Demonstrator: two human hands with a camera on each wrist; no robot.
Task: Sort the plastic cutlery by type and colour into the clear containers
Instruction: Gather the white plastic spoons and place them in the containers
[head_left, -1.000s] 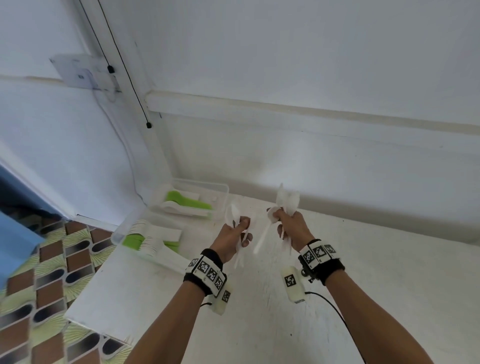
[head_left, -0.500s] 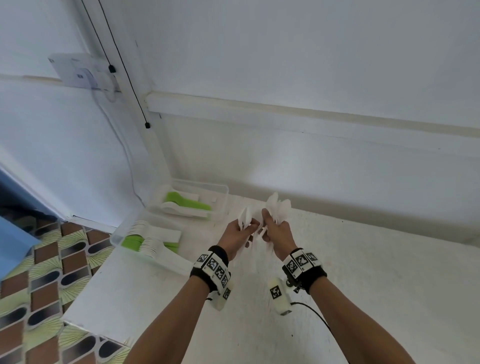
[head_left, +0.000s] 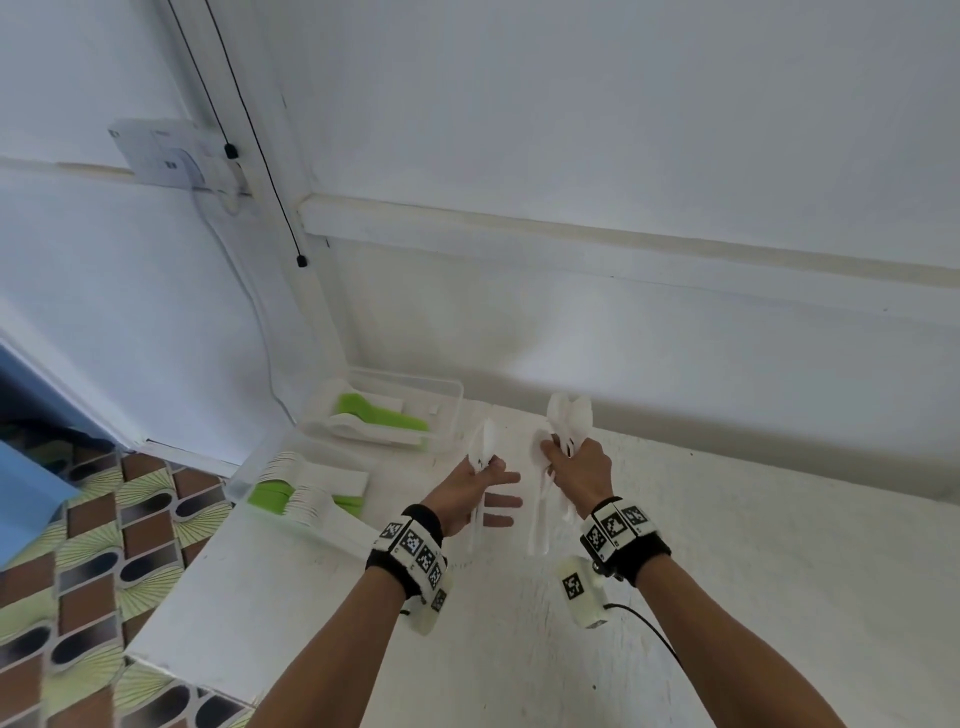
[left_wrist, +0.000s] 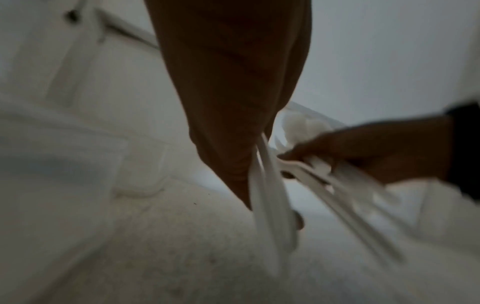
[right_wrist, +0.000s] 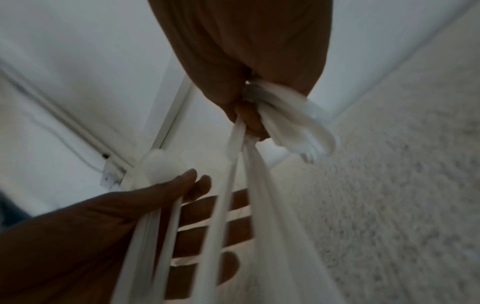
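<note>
Above the counter (head_left: 753, 545), white spoons (head_left: 485, 441) are pinched by left hand (head_left: 467, 491), other fingers spread; white cutlery bunch (head_left: 569, 415) gripped by right hand (head_left: 576, 467); two clear containers (head_left: 452, 395) at left.

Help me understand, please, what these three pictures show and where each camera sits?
No robot here: a person sorts cutlery bare-handed. One camera sits on the head, looking down; one on each wrist, looking along the fingers. The left hand pinches a few pieces of white cutlery between thumb and forefinger, other fingers spread. The right hand grips a bigger white bundle. On the white table, at its left corner, stand two clear containers holding white and green cutlery. The wrist pictures are blurred.
</note>
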